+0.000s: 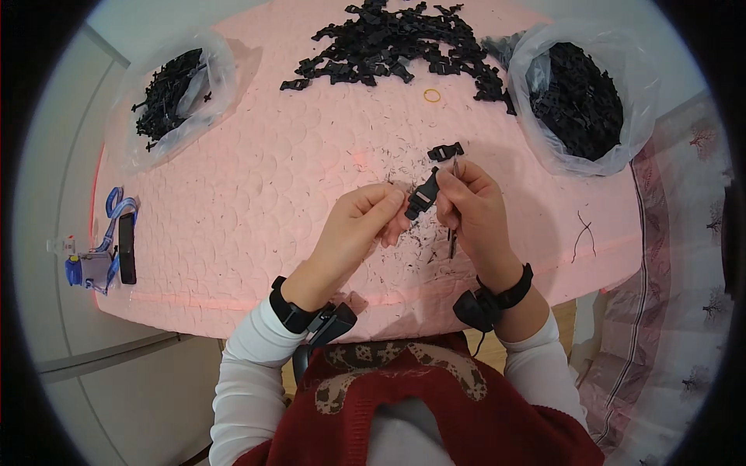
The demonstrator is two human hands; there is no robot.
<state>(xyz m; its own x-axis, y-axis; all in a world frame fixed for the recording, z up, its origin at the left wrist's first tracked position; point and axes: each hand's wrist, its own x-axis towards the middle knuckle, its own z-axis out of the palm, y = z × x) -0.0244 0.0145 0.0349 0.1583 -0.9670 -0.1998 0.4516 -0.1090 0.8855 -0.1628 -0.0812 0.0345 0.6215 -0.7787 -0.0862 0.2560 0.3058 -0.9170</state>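
A small black plastic buckle (pixel 422 196) is pinched between both my hands over the pink foam-covered table (pixel 256 179). My left hand (pixel 361 221) grips its lower end. My right hand (pixel 468 203) touches its upper end and also holds a thin dark tool (pixel 453 237) that points down. Just beyond my fingers lies another black buckle (pixel 445 151). Fine black shavings are scattered under my hands.
A heap of black buckles (pixel 392 43) lies at the far middle. Clear plastic bags of black parts stand at the far left (pixel 175 93) and far right (pixel 579 89). A yellow rubber band (pixel 432 95) lies near the heap. A blue lanyard with a badge (pixel 105 248) lies at the left edge.
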